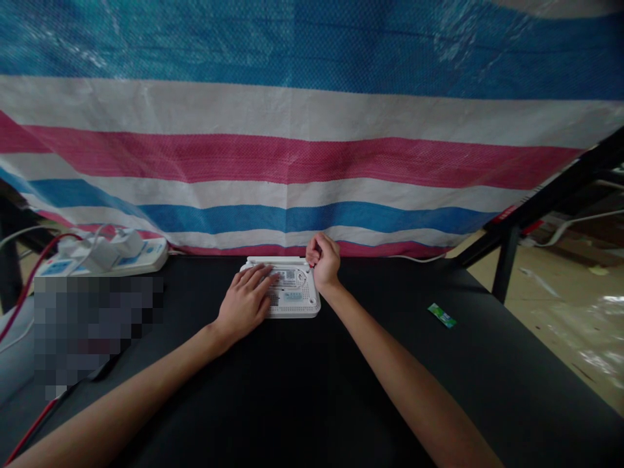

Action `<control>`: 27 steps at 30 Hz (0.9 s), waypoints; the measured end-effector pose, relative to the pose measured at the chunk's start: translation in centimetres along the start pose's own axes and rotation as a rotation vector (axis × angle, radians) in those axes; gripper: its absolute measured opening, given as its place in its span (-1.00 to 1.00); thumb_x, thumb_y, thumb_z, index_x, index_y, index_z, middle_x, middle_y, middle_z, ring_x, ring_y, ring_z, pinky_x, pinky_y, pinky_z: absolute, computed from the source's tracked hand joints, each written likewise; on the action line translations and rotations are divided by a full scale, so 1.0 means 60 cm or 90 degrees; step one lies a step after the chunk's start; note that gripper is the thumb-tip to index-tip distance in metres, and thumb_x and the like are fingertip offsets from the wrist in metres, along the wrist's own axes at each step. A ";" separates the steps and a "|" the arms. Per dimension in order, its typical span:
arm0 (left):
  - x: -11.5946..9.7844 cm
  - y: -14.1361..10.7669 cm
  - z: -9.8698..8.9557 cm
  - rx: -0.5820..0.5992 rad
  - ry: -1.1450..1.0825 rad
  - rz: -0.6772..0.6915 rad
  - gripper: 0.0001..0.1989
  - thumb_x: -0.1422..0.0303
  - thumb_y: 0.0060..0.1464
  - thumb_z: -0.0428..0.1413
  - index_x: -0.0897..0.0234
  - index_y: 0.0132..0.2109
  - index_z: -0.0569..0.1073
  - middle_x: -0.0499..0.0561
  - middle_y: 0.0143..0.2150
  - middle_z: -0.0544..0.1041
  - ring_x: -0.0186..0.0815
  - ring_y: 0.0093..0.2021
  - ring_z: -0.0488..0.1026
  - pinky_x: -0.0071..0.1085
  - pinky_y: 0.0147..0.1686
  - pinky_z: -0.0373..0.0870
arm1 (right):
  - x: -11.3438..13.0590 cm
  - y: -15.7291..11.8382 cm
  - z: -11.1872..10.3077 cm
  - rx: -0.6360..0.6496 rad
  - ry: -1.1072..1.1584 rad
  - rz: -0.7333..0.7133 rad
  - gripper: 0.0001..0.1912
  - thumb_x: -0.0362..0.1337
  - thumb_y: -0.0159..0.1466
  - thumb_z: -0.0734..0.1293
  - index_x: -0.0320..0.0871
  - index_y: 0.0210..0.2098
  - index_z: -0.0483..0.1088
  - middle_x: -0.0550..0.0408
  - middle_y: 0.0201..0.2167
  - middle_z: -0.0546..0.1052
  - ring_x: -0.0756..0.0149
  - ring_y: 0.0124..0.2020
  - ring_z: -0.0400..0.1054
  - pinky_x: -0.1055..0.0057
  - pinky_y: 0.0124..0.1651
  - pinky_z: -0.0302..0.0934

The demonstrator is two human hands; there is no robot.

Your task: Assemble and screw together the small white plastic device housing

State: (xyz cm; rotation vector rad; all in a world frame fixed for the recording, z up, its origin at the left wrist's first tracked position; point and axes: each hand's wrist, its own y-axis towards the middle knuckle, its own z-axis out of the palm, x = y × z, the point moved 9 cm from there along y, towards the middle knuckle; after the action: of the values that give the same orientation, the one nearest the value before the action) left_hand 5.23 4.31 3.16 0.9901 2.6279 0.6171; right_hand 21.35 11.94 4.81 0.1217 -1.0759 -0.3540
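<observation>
A white router [292, 307], or a similar flat box with vents and printed labels, lies on the black table. Its labelled side faces up. My left hand [246, 299] rests flat across the left part of it, fingers stretched over a label. At the upper right corner of the box, my right hand [325, 261] is closed in a fist-like grip. A tiny red bit shows below its fingers, but what they hold is hidden.
A white power strip [151, 255] with plugs and cables stands at the back left. To the right lies a small green packet [442, 315]. A striped plastic sheet [287, 156] hangs behind the table [390, 292]. A blurred-out patch covers something at left.
</observation>
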 end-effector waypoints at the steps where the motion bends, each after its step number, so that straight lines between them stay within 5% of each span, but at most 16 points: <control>1: 0.000 0.000 0.000 0.001 -0.001 0.000 -0.57 0.46 0.15 -0.04 0.30 0.17 0.38 0.18 0.22 0.39 -0.04 0.24 0.27 0.00 0.17 0.23 | 0.000 0.000 -0.001 -0.001 0.002 -0.001 -0.61 -0.04 0.17 0.31 -0.13 -0.62 0.17 0.34 -0.77 0.04 0.56 -0.74 -0.14 0.54 -0.67 -0.28; 27: 0.000 0.001 0.000 -0.001 -0.015 -0.007 -0.57 0.46 0.15 -0.04 0.29 0.16 0.39 0.17 0.22 0.39 -0.05 0.25 0.27 -0.01 0.19 0.22 | 0.001 -0.006 0.016 0.091 0.034 0.017 -0.72 -0.15 0.14 0.33 -0.06 -0.42 0.09 0.38 -0.73 0.09 0.53 -0.72 -0.16 0.53 -0.63 -0.31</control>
State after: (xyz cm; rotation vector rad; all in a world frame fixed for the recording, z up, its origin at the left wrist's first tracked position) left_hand 5.26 4.35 3.21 0.9757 2.6108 0.6006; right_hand 20.43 11.63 5.22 0.2428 -1.0490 -0.2473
